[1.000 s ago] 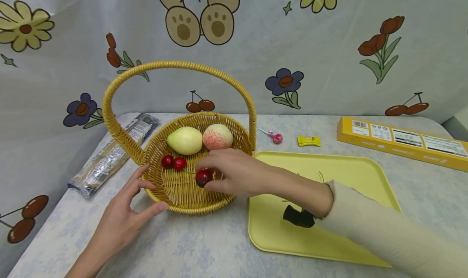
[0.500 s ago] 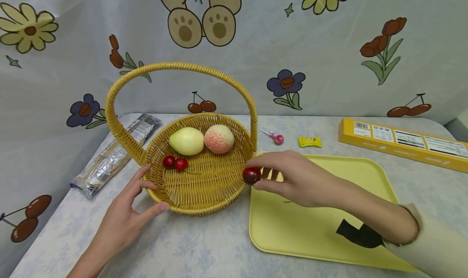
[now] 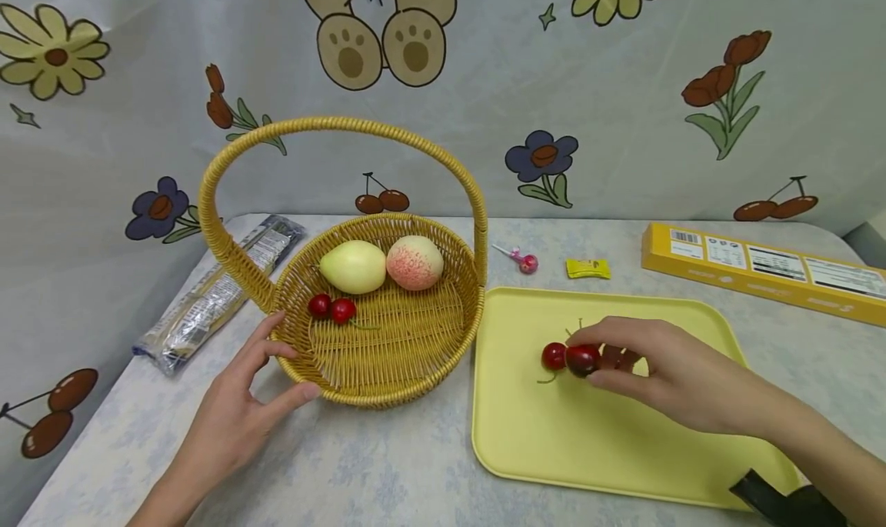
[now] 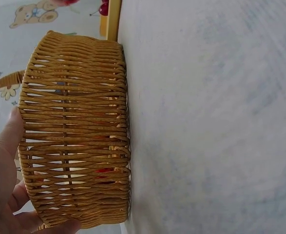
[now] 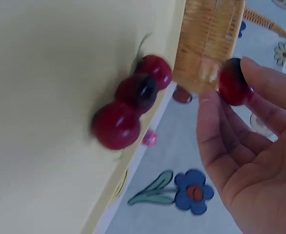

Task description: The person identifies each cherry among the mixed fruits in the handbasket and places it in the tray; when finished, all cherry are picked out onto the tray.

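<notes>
A yellow wicker basket (image 3: 394, 396) with a tall handle holds a pale yellow-green pear (image 3: 353, 267), a speckled peach (image 3: 414, 263) and two red cherries (image 3: 342, 311). My left hand (image 3: 231, 419) holds its near-left rim, thumb at the front and fingers over the side. My right hand (image 3: 681, 373) pinches a dark red cherry (image 5: 233, 82) between thumb and fingertips, above the yellow tray (image 3: 540, 442). Below it in the right wrist view, three cherries (image 5: 116, 125) lie in a row on the tray. From the head view only one tray cherry (image 3: 554, 356) shows; the hand hides the others.
Behind the tray lie a lollipop (image 3: 526, 263) and a small yellow wrapped candy (image 3: 587, 268). A long yellow box (image 3: 761, 273) is at the back right. Left of the basket lies a silvery plastic packet (image 3: 214, 296). A printed cloth (image 3: 429, 142) hangs behind the table.
My right hand has carried the dark red cherry out of the basket, rightward to over the tray. The left hand stays on the rim, and the basket stands where it was.
</notes>
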The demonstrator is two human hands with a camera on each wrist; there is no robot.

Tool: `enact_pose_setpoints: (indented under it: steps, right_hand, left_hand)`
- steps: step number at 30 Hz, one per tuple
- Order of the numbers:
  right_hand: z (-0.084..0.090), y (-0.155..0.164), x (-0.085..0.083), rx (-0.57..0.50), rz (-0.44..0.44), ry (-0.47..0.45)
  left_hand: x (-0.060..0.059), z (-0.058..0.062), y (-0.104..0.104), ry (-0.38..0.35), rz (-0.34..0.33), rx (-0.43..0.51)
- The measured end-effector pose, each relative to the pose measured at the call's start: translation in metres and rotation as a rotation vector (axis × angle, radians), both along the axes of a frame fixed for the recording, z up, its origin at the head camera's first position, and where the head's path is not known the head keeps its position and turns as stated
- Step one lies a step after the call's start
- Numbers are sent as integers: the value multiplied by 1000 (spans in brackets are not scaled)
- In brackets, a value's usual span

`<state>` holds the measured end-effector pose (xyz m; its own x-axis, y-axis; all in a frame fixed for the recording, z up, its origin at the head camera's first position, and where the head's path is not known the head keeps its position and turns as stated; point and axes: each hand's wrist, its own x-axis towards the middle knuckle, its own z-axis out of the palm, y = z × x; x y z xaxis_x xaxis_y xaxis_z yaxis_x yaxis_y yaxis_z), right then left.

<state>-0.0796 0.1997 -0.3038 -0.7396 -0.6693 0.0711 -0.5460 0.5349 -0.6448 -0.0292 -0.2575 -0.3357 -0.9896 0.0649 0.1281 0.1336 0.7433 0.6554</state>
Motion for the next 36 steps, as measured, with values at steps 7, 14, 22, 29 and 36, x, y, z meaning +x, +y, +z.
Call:
enact_pose_setpoints:
  steps: [7, 14, 22, 29, 36]
  right_hand:
    - [-21, 39, -3, 59, -51, 1]
    - [-37, 67, -8, 105, -96, -30]
    - [-46, 77, -12, 163, -121, -100]
    - [-49, 77, -15, 168, -97, -74]
    - [-51, 78, -15, 175, -96, -97]
  left_hand:
    - [1, 0, -1, -5, 6, -3]
    - [1, 1, -1, -12, 9, 6]
    - [1, 1, 0, -17, 9, -4]
    - [1, 0, -1, -11, 12, -9]
    - [1, 1, 0, -17, 10, -3]
